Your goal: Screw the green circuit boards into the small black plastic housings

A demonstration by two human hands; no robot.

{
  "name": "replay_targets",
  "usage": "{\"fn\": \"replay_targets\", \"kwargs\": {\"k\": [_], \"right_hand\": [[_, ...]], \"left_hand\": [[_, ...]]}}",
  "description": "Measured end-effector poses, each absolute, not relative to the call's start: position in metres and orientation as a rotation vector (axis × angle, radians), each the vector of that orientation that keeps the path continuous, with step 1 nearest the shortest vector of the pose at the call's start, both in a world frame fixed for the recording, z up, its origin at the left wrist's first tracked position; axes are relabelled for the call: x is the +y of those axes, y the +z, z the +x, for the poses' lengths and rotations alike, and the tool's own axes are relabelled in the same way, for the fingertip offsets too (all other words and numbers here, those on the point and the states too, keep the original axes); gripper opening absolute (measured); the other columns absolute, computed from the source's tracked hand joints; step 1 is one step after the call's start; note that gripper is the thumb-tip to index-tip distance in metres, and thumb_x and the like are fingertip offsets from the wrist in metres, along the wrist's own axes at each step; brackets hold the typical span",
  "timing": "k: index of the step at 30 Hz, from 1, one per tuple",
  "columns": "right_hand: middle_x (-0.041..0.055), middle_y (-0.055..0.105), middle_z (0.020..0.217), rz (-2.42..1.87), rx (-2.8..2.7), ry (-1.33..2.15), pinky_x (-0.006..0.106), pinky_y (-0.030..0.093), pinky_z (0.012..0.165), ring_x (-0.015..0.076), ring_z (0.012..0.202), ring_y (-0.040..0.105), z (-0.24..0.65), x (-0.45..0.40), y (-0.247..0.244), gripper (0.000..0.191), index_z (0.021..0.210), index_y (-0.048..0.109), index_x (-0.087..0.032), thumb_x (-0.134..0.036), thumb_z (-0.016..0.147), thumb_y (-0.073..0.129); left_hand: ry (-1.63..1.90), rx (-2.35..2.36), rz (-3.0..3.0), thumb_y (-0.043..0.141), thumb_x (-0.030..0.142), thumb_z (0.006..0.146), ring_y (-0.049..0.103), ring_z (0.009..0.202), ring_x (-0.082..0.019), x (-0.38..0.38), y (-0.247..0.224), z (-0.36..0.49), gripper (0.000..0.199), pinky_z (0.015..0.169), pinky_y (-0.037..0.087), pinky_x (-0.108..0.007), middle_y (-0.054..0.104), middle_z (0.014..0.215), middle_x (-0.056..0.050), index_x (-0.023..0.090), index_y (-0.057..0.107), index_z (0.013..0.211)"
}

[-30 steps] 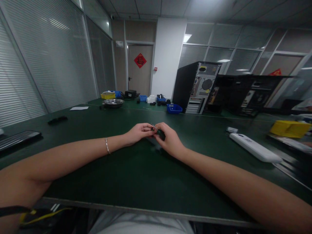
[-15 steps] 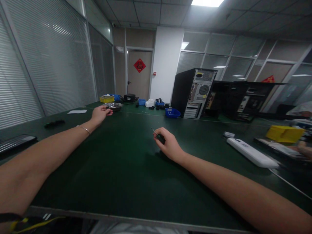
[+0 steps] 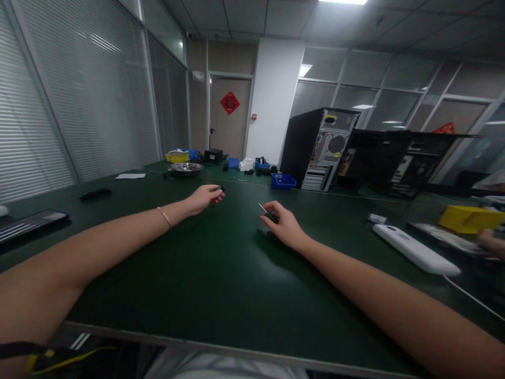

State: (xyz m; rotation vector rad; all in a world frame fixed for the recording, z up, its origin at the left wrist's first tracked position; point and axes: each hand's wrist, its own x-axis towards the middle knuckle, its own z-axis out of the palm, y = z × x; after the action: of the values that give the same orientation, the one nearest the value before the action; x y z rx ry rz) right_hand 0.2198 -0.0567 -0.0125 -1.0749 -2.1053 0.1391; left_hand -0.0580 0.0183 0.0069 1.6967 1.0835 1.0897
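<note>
My left hand (image 3: 205,199) is above the table, its fingers pinched round a small dark object (image 3: 221,188) that is too small to name. To its right, my right hand (image 3: 281,223) is closed round the dark handle of a small screwdriver (image 3: 271,216). The screwdriver's thin metal shaft points up and to the left, towards my left hand, and touches nothing. Beyond my left hand, a round metal bowl (image 3: 185,169) stands on the green table (image 3: 221,284).
Computer towers (image 3: 319,150) stand at the back right, with a blue bin (image 3: 283,181) beside them. A white power strip (image 3: 414,248) and a yellow bin (image 3: 469,218) are at the right, near another person's hand (image 3: 491,242). A dark slim device (image 3: 33,223) lies at the left.
My left hand has moved right and nearer, away from the metal bowl, with the small dark object in its fingers. My right hand still holds the screwdriver; the view has shifted slightly.
</note>
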Motion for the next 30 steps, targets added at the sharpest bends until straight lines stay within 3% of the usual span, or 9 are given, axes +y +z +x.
{"fn": "replay_targets", "kwargs": {"k": [3, 6, 15, 30], "right_hand": [[0.0075, 0.063, 0.115, -1.085, -2.09, 0.156, 0.041, 0.054, 0.081, 0.021, 0.096, 0.064, 0.222, -0.052, -0.018, 0.025, 0.117, 0.058, -0.016, -0.027, 0.094, 0.057], [0.0074, 0.063, 0.115, -1.061, -2.116, 0.174, 0.04, 0.055, 0.081, 0.0206, 0.095, 0.065, 0.22, -0.055, -0.018, 0.024, 0.116, 0.058, -0.016, -0.027, 0.095, 0.057], [0.0068, 0.064, 0.112, -1.017, -2.218, 0.155, 0.04, 0.054, 0.08, 0.0201, 0.094, 0.065, 0.216, -0.064, -0.012, 0.023, 0.114, 0.059, -0.016, -0.027, 0.094, 0.057], [0.0066, 0.064, 0.111, -1.036, -2.313, 0.124, 0.039, 0.054, 0.08, 0.0197, 0.093, 0.065, 0.215, -0.069, -0.01, 0.022, 0.113, 0.06, -0.016, -0.027, 0.094, 0.057]], "left_hand": [[0.912, 0.893, 1.864, 0.052, 0.024, 0.094, 0.064, 0.079, -0.017, -0.014, 0.0, -0.022, 0.026, 0.074, 0.053, -0.034, 0.068, 0.096, -0.009, 0.012, 0.055, 0.116], [0.797, 0.767, 2.031, 0.059, 0.023, 0.089, 0.064, 0.079, -0.017, -0.041, 0.0, -0.007, 0.022, 0.075, 0.05, -0.031, 0.069, 0.092, -0.006, 0.013, 0.062, 0.108], [0.856, 0.826, 2.288, 0.059, 0.029, 0.087, 0.057, 0.078, -0.018, -0.048, 0.0, -0.013, 0.027, 0.07, 0.043, -0.029, 0.066, 0.094, -0.005, 0.016, 0.066, 0.11], [0.899, 0.892, 2.257, 0.061, 0.028, 0.084, 0.063, 0.083, -0.02, -0.04, -0.002, -0.012, 0.025, 0.075, 0.048, -0.03, 0.069, 0.094, -0.007, 0.013, 0.068, 0.103]]}}
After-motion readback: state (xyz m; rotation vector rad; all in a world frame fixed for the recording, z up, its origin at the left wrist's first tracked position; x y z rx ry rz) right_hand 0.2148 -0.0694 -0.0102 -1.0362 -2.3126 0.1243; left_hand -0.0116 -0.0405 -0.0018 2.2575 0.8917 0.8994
